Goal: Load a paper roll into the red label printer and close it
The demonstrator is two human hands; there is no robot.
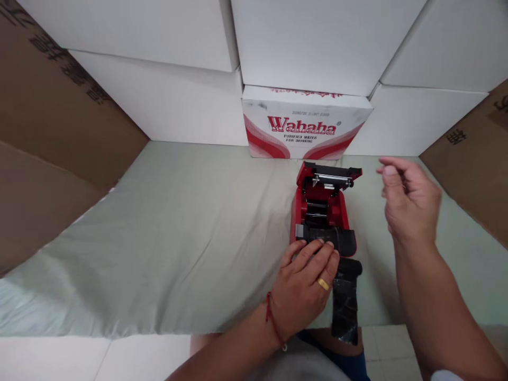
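A small red-and-black label printer (297, 211) stands on the cloth with its lid raised toward the back. Dark rollers (316, 209) show inside the red body. My left hand (307, 280) is closed over the printer's front, its fingers on the black film there and the thumb hidden. A crinkled black ribbon (344, 307) with a dark roll at its top hangs over the table's front edge, beside that hand. To the right of the printer, my right hand (413, 198) is raised in the air, fingers loosely bent and slightly blurred, with nothing visible in it.
Behind the printer stands a white and red Wahaha water carton (305, 127), backed by stacked white boxes (159, 95). Brown cardboard walls (59, 132) flank the left and right sides. A pale green cloth (159, 238) covers the table, its front edge close to my legs.
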